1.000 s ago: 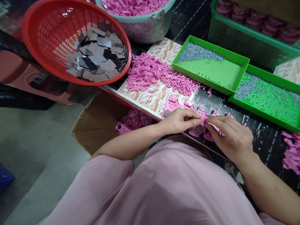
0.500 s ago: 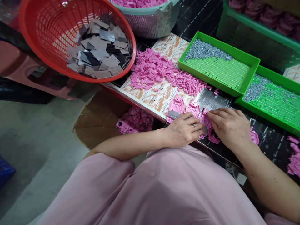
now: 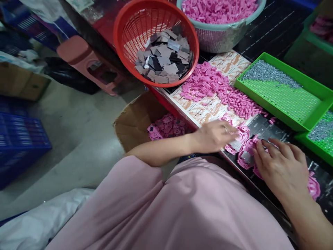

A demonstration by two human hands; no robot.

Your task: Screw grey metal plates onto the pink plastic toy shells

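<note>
A row of pink plastic casings (image 3: 244,158) lies along the near edge of the table, and at least two have a flat grey plate (image 3: 236,145) in them. My left hand (image 3: 214,136) is over the left end of this row, its fingers smeared by motion, so I cannot tell whether it holds anything. My right hand (image 3: 283,166) rests over casings farther right, fingers bent and thumb beside the casing with the grey plate. What lies under those fingers is mostly hidden. Another pink casing (image 3: 314,186) shows beyond my right wrist.
A red basket (image 3: 118,38) holds grey plates. Pink parts (image 3: 204,81) and small pink cylinders (image 3: 241,102) are heaped on the table. Green trays (image 3: 275,119) contain small metal screws. A pale basket (image 3: 221,34) of pink pieces stands behind. Below the edge is a cardboard box (image 3: 132,123) with casings.
The view has swung left, so everything appears farther right. My left hand has drawn apart from my right hand, moving left along the row. My right hand stays over the casings.
</note>
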